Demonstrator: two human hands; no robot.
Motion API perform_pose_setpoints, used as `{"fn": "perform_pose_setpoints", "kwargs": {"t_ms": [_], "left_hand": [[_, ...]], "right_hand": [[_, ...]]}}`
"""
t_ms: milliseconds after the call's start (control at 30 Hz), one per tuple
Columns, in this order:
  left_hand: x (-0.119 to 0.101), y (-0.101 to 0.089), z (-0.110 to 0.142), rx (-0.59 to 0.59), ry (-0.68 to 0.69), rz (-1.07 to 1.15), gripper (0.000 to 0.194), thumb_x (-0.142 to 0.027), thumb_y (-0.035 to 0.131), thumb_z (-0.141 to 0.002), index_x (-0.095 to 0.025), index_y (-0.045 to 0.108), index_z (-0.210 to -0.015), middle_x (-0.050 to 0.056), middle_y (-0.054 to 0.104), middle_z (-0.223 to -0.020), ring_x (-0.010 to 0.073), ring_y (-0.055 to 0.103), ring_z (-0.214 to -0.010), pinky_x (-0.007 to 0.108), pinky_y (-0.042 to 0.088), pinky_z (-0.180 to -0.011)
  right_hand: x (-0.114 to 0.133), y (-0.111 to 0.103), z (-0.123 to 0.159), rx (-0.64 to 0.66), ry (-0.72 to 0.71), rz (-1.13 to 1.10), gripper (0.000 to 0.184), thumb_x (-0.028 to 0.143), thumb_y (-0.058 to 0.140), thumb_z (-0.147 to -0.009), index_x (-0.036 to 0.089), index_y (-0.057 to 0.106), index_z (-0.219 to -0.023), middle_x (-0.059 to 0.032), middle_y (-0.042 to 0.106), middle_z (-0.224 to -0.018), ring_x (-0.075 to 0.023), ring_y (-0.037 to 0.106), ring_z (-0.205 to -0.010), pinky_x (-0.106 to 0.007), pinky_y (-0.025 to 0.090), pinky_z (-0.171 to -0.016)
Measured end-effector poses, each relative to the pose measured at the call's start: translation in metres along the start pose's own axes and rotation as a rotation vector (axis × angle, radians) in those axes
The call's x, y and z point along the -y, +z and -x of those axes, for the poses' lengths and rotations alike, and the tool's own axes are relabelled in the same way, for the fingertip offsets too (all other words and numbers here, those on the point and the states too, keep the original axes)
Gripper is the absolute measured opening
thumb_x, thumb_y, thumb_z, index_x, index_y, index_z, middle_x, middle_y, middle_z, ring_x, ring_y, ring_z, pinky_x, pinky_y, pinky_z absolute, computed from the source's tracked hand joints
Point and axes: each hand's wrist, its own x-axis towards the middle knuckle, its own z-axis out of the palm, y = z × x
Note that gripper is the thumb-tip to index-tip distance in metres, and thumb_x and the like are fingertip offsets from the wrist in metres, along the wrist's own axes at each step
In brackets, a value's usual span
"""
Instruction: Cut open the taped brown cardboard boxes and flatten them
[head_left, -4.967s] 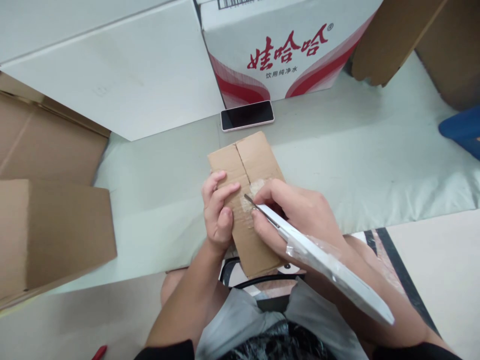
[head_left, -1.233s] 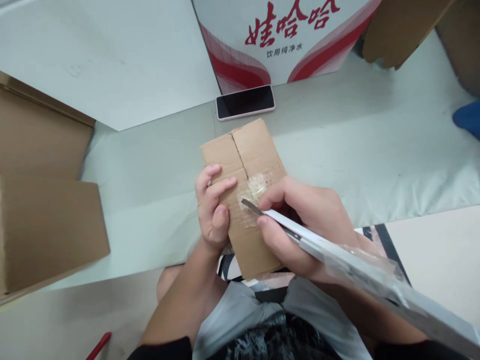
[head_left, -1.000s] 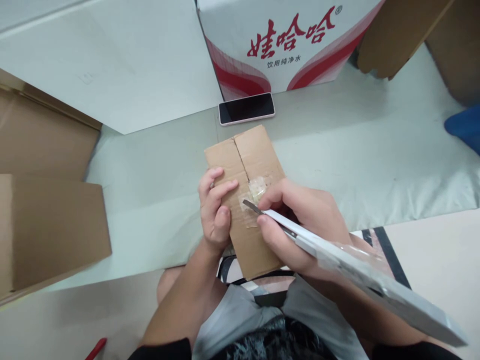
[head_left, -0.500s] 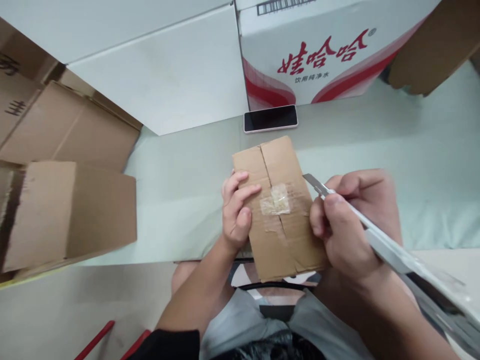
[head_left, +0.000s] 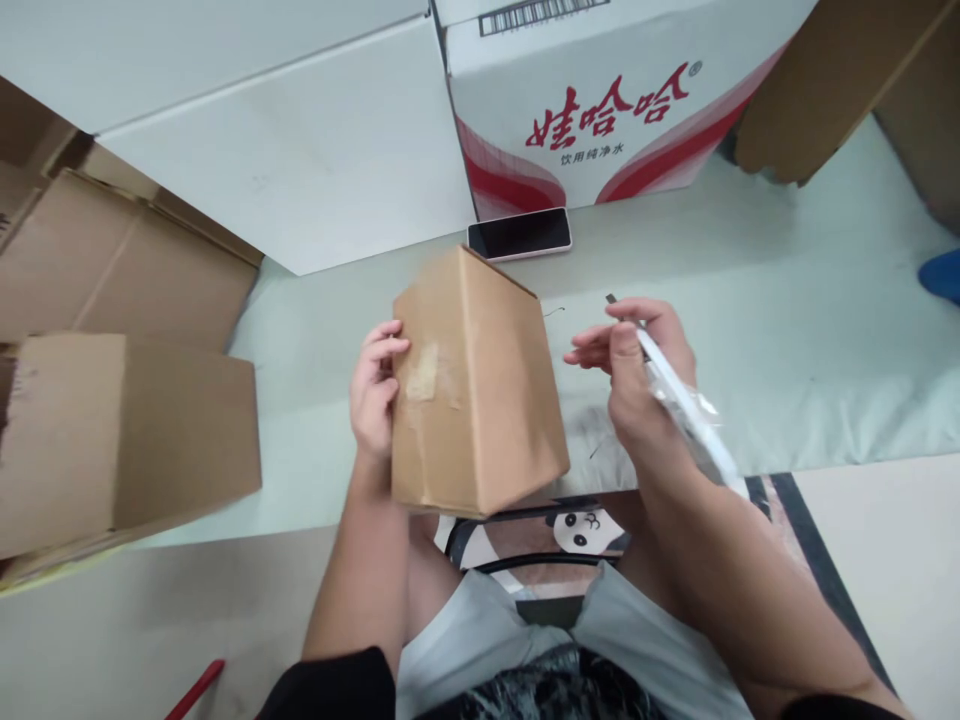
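A small brown cardboard box (head_left: 514, 385) stands tilted in front of me, its taped face turned to the left and a plain side facing up and right. My left hand (head_left: 379, 385) grips its left edge, fingertips on the taped face near a patch of clear tape (head_left: 424, 373). To the right of the box, apart from it, my right hand (head_left: 637, 355) holds a white utility knife (head_left: 679, 395). Its short dark blade points up and left past my fingers. A piece of clear plastic film hangs about the knife handle.
Behind the box a phone (head_left: 519, 234) lies against a white and red carton (head_left: 585, 120). A large white box (head_left: 300, 150) stands at the back left. Open cardboard boxes (head_left: 184, 430) fill the left side. At the far right edge is a blue object (head_left: 941, 276).
The box has turned, so its taped face points left and another side shows. My right hand and the knife have drawn away from it, and the knife is now more upright.
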Motion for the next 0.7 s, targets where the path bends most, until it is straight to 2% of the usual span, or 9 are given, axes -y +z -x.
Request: {"fn": "perform_pose_setpoints", "kwargs": {"t_ms": [100,200,300,367,467,567,700], "left_hand": [[-0.003,-0.01,-0.003,-0.013,-0.31,0.113,0.025,-0.045,0.07,-0.082,-0.026,0.07,-0.098,0.006,0.07,-0.128,0.0311,0.065,-0.125,0.044,0.056,-0.102],[-0.006,-0.008,0.002,-0.001,-0.493,0.19,0.035,-0.056,0.068,-0.088,-0.025,0.07,-0.103,0.005,0.076,-0.11,0.0284,0.073,-0.107,0.041,0.06,-0.09],[-0.012,-0.002,0.007,0.062,-0.502,0.27,0.052,-0.068,0.064,-0.088,-0.026,0.071,-0.118,0.008,0.075,-0.126,0.0286,0.072,-0.116,0.04,0.06,-0.091],[-0.015,-0.001,0.007,0.092,-0.469,0.268,0.058,-0.069,0.069,-0.084,-0.025,0.073,-0.121,0.009,0.073,-0.133,0.029,0.069,-0.122,0.038,0.058,-0.095],[-0.017,-0.005,0.002,0.076,-0.392,0.206,0.063,-0.071,0.076,-0.076,-0.021,0.075,-0.115,0.01,0.074,-0.128,0.0284,0.069,-0.118,0.034,0.057,-0.092],[-0.014,-0.01,-0.003,0.107,-0.412,0.172,0.06,-0.065,0.082,-0.072,-0.021,0.073,-0.111,0.008,0.075,-0.116,0.0252,0.071,-0.101,0.032,0.057,-0.082],[-0.013,-0.011,-0.005,0.108,-0.493,0.16,0.046,-0.05,0.084,-0.07,-0.023,0.069,-0.105,0.006,0.074,-0.106,0.0222,0.07,-0.089,0.03,0.055,-0.073]], "right_hand": [[-0.01,0.001,-0.001,0.133,0.09,0.136,0.033,0.058,0.054,-0.1,0.025,0.057,-0.104,-0.0015,0.076,-0.083,-0.0186,0.073,-0.081,-0.037,0.055,-0.08],[-0.011,0.003,0.0,0.237,0.165,0.3,0.021,0.044,0.058,-0.095,0.025,0.057,-0.103,-0.0036,0.077,-0.09,-0.0194,0.07,-0.081,-0.039,0.052,-0.081],[-0.011,0.005,0.001,0.289,0.181,0.373,0.018,0.033,0.06,-0.089,0.026,0.054,-0.104,-0.0032,0.076,-0.097,-0.0191,0.07,-0.083,-0.038,0.05,-0.082],[-0.011,0.005,0.0,0.297,0.19,0.378,0.022,0.033,0.061,-0.086,0.026,0.051,-0.104,-0.0034,0.074,-0.103,-0.0205,0.07,-0.09,-0.038,0.049,-0.083],[-0.012,0.005,-0.001,0.329,0.284,0.442,0.032,0.048,0.064,-0.083,0.027,0.045,-0.097,-0.0022,0.071,-0.097,-0.0217,0.066,-0.083,-0.036,0.046,-0.076],[-0.01,0.006,-0.001,0.425,0.392,0.473,0.043,0.063,0.059,-0.081,0.027,0.036,-0.09,0.0021,0.06,-0.08,-0.0197,0.055,-0.072,-0.034,0.039,-0.067],[-0.008,0.007,0.0,0.571,0.398,0.325,0.057,0.057,0.07,-0.07,0.028,0.027,-0.095,0.0071,0.044,-0.074,-0.0165,0.044,-0.067,-0.03,0.032,-0.063]]}}
